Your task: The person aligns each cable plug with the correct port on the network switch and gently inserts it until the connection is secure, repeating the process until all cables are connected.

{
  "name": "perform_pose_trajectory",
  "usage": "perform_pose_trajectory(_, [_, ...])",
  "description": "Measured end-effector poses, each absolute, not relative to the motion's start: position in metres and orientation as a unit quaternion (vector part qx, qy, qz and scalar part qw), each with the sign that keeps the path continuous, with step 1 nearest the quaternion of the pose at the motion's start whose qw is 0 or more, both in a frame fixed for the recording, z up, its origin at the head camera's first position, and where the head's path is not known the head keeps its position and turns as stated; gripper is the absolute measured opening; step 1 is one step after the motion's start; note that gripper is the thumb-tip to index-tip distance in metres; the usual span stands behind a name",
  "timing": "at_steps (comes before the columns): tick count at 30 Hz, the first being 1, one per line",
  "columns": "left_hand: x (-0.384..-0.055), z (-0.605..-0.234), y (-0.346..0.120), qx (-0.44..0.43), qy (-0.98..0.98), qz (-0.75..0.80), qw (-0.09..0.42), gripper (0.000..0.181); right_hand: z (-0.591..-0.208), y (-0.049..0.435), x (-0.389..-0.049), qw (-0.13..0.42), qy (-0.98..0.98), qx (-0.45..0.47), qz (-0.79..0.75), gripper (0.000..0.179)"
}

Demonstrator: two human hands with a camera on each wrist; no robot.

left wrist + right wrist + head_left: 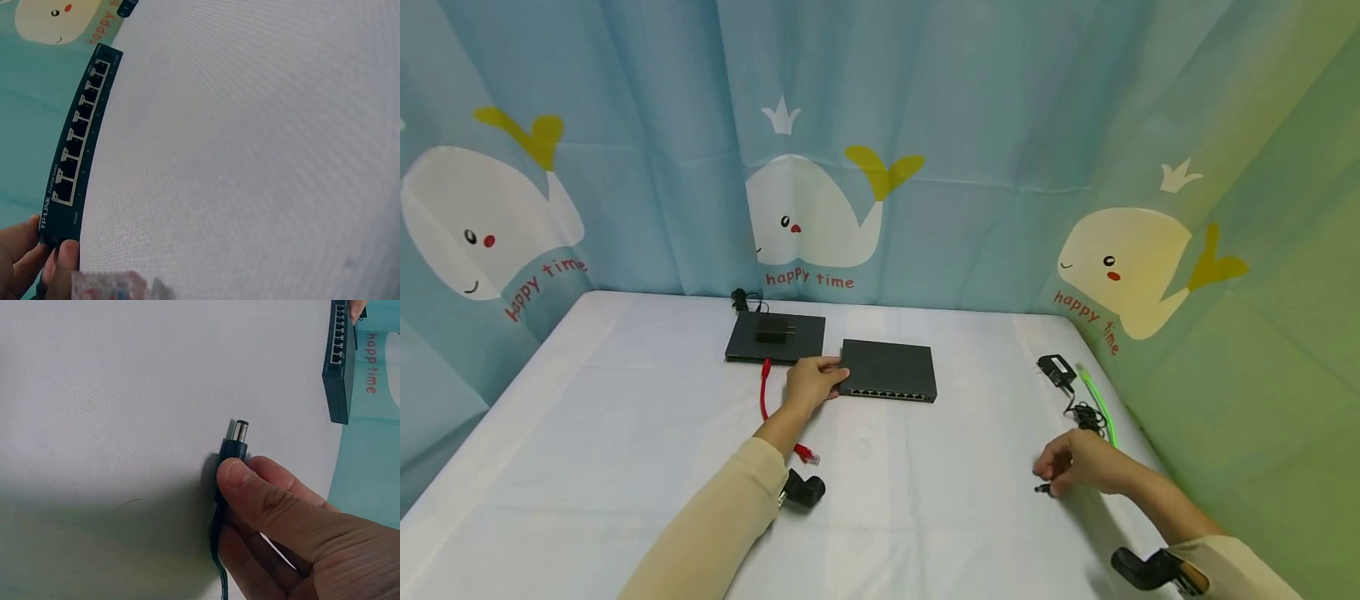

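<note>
My left hand (pixel 811 383) grips the left end of a black TP-LINK Ethernet switch (pixel 887 369), with thumb and fingers at its edge. A row of ports (pixel 84 125) runs along the switch's near side. Over at the right, my right hand (pixel 1086 460) pinches a black power cord's barrel plug (pixel 232 453) between thumb and fingers. The plug's metal tip sticks out past the fingertips, close over the white tablecloth. Its cord trails down beneath the hand. A black power adapter (pixel 1057 369) with a coiled cord (pixel 1088 418) lies beyond this hand.
Behind my left hand lies another flat black box (pixel 741 335) with a black plug adapter (pixel 772 332) on top. A red network cable (pixel 763 390) runs under my left forearm, its clear connector (pixel 810 457) showing. A green cable (pixel 1099 404) lies near the right table edge.
</note>
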State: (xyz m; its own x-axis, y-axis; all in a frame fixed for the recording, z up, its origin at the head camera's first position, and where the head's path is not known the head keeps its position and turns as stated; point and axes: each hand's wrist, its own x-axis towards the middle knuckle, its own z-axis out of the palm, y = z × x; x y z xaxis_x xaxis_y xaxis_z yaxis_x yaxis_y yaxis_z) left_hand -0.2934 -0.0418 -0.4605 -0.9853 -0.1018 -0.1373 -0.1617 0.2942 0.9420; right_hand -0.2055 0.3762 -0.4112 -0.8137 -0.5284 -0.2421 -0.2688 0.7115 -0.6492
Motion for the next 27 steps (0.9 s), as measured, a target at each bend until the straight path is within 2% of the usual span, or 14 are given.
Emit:
perform_pose_trajectory(15, [-0.2931, -0.4589, -0.041, -0.08, 0.804, 0.589, 0.027, 0.038, -0.4106, 0.3748, -0.2079, 0.235, 0.897, -0.2, -0.316, 0.013])
perform_pose_trajectory(27, [-0.2935, -0.4602, -0.0412, -0.081, 0.808, 0.583, 0.026, 0.037, -0.4056, 0.369, -0.208, 0.203, 0.91, -0.233, -0.277, 0.014])
